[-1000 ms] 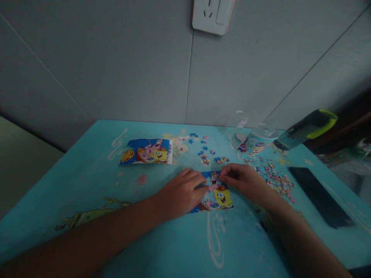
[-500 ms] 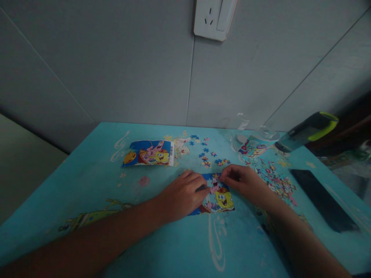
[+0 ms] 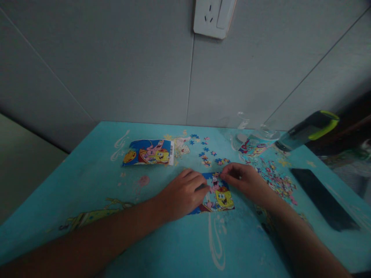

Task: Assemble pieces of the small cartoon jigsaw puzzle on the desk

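A partly assembled jigsaw puzzle with a yellow cartoon character lies flat on the turquoise table. Across its left part rests my left hand, its fingers curled and pressed down on the puzzle, hiding that side. My right hand is closed in a pinch at the puzzle's upper right corner; what sits between thumb and forefinger is mostly hidden by the fingertips, apparently a small jigsaw piece. Just beyond the hands are several loose jigsaw pieces, mainly blue.
A picture packet lies at the back left. To the right are a heap of small pieces, a clear printed tub, a dark bottle with a lime-edged top, and a flat black object. A wall stands behind the table.
Both hands stay almost in place on the puzzle. My right hand has shifted very slightly at the upper right corner.
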The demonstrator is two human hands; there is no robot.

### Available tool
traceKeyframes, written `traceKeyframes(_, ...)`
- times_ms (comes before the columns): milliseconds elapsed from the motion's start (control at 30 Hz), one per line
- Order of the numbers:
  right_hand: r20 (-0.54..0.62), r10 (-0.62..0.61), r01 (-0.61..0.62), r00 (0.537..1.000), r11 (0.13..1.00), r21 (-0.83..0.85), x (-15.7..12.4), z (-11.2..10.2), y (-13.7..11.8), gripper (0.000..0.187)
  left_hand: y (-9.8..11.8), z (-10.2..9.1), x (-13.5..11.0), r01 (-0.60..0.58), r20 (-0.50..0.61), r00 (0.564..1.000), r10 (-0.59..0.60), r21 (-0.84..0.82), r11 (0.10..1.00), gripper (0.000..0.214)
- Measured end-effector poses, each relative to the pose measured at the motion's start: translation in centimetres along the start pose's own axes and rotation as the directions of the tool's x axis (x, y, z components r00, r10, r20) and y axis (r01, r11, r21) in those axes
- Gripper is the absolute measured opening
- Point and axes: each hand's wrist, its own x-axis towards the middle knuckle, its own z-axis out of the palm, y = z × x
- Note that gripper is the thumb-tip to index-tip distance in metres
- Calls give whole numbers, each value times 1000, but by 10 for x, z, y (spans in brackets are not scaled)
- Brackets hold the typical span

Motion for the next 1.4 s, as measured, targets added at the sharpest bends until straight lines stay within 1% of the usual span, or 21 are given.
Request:
traceKeyframes(133,-30,-15,14,999,1000,-23,2,0,6,19,1,-2,0,14,-53,998,-15,-16,1000,18)
traceKeyframes(333,-71,-42,41,997,999,-15,5,0,12,18,0,-8,0,71,-141,987,-83,-87,994,15)
traceKeyframes(467,-94,-62,59,994,998,-30,7,2,14,19,0,-7,-1,85,-151,984,-96,-74,994,17)
traceKeyframes(600,-157,-74,71,985,997,-26,12,4,19,22,-1,-5,-1,107,-169,979,-115,-58,993,19)
traceKeyframes(767,-238,-109,80,965,988,-130,17,7,22,24,-4,-1,-2,127,-181,976,-124,3,992,24)
traceKeyframes(900,-271,-154,105,950,977,-186,19,9,25,23,-5,1,-3,102,-168,982,-87,86,991,28)
traceKeyframes(1133,-313,-204,139,928,966,-219,18,12,23,23,-3,-1,-2,42,-140,990,-8,245,968,33)
traceKeyframes(1300,-317,-233,165,919,960,-227,17,16,21,24,1,-1,-3,-30,-119,990,74,332,943,41)
traceKeyframes(1400,-314,-244,179,917,958,-222,16,17,19,25,2,-1,-5,-33,-122,989,81,355,934,42)
